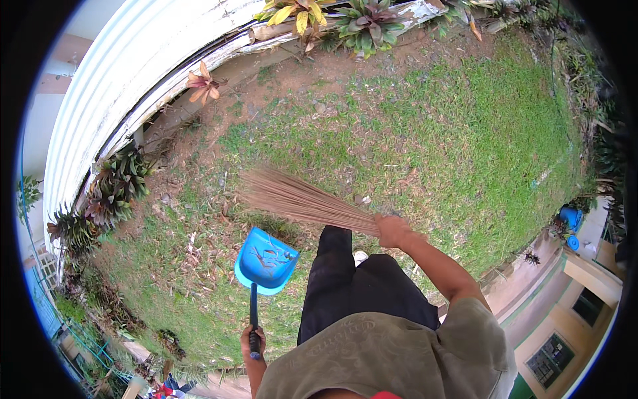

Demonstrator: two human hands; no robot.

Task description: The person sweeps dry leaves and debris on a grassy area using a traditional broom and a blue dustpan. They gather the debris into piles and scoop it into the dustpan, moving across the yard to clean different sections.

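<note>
My right hand (395, 231) is closed round the bound end of a stick broom (299, 201), whose thin brown bristles fan out to the left over the grass. Lower left, my left hand (252, 340) grips the dark handle of a blue dustpan (267, 259). Some dry leaves and twigs lie in the pan. The broom's bristles are above and apart from the dustpan in the picture. Whether the bristles touch the ground, I cannot tell.
Patchy grass (425, 126) with scattered dry leaves (189, 249) spreads around me. A white corrugated metal wall (126, 73) curves along the left and top, with leafy plants (369, 25) at its foot. Blue containers (570, 216) and a cream building (565, 319) stand at the right.
</note>
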